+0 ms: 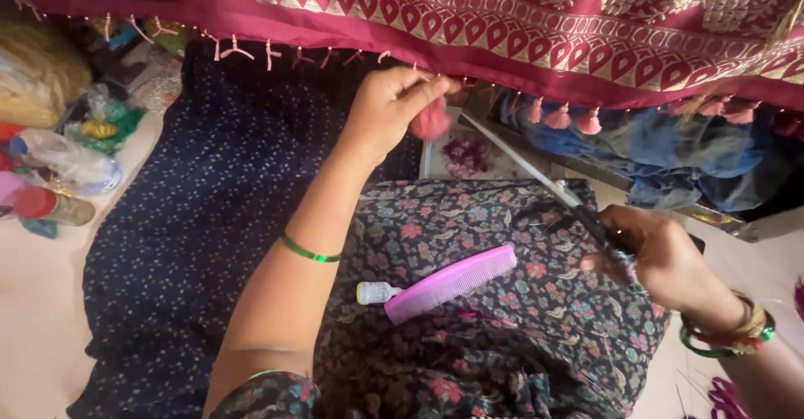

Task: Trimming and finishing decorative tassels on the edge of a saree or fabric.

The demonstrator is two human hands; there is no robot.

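Pink tassel (431, 119) sits pinched in left fingers (419, 92); right hand (657, 256) apparently grips scissors (536, 176).

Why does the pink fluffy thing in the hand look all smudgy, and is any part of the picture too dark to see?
In the head view, the pink tassel pinched by the left hand is smeared, probably by motion; the scissors in the right hand are soft too, while the pink comb looks sharper. Light is soft and even, without glare; only the space under the maroon cloth falls into shadow.
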